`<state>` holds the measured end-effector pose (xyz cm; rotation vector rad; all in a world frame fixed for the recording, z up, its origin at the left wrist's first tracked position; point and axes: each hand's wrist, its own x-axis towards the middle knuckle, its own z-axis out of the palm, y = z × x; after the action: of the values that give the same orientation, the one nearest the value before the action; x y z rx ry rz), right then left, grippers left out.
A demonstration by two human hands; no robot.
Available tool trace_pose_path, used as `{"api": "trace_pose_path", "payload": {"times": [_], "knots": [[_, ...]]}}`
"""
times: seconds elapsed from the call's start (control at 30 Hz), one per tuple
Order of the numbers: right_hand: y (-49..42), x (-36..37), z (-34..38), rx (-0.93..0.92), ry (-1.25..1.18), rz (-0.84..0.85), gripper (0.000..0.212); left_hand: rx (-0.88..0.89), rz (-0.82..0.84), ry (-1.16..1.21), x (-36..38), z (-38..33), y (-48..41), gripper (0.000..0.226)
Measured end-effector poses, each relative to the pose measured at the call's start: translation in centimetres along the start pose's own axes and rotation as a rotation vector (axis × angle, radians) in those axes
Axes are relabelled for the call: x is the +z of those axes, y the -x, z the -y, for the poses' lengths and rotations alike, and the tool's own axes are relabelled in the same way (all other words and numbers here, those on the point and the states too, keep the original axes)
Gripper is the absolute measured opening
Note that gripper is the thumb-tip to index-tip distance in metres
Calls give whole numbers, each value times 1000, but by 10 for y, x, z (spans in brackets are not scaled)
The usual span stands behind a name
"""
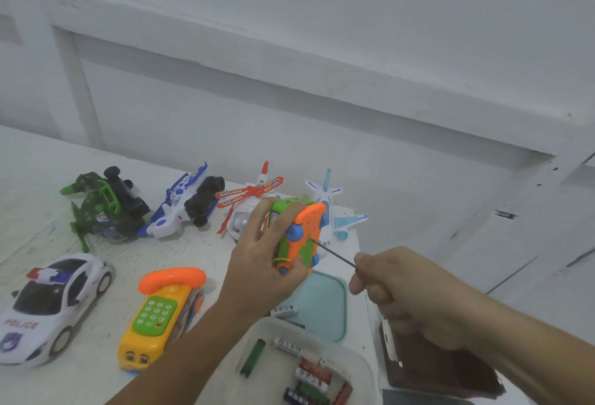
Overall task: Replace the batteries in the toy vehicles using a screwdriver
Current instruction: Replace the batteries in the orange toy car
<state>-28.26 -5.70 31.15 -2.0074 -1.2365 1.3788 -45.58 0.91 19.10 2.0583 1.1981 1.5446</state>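
Toy vehicle (301, 235), orange and green, blue wheels: held above the surface (96, 367) near its right edge, orange underside turned rightward.
Left hand (260, 256): fingers and thumb curled round the toy's body.
Right hand (399, 295): fingers curled round the screwdriver (333, 253), shaft tip against the underside.
Batteries (314, 375): loose in a clear tub (267, 321), near edge.
Police car (54, 304): towards the near left corner.

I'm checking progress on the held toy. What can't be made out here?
Head view:
1. Screw under the screwdriver tip on the toy: too small.
2. Screwdriver handle: hidden inside the right hand.
3. Labels on the batteries in the tub: blurred; the bottom edge cuts the tub off.
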Motion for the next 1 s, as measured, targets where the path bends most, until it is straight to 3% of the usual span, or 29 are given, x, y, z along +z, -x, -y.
{"api": "trace_pose_path", "payload": {"times": [0.1, 0.23, 0.33, 0.4, 0.47, 0.57, 0.63, 0.73, 0.8, 0.87, 1.0], "knots": [[-4, 1, 0, 174, -355, 88, 40, -8, 6, -7, 1, 2, 2, 63], [-5, -1, -1, 70, -242, 96, 16, -49, 10, -13, 3, 3, 3, 66], [-8, -7, -6, -206, 128, -43, 18, -53, 12, -5, 4, -1, 5, 67], [-11, -9, -17, -528, 652, -278, 11, -61, 14, 8, 4, -2, 7, 67], [-15, -8, -29, -722, 1072, -441, 12, -64, 18, 23, 3, -1, 6, 68], [-15, -3, -33, -828, 1298, -467, 25, -43, 27, 20, 3, -1, 5, 70], [-11, 0, -22, -636, 1161, -379, 30, -13, 33, 14, 3, -5, 5, 68], [-12, -4, -15, -198, 283, -70, 32, -25, 28, 29, 5, -8, 9, 63], [-15, -5, -14, -2, -144, 99, 32, -47, 32, 43, 6, -6, 10, 64], [-18, -8, -13, 84, -272, 184, 31, -63, 48, 35, 6, -5, 10, 66], [-24, -17, -16, 41, -221, 237, 31, -170, 67, 50, 10, -6, 9, 69]]}}
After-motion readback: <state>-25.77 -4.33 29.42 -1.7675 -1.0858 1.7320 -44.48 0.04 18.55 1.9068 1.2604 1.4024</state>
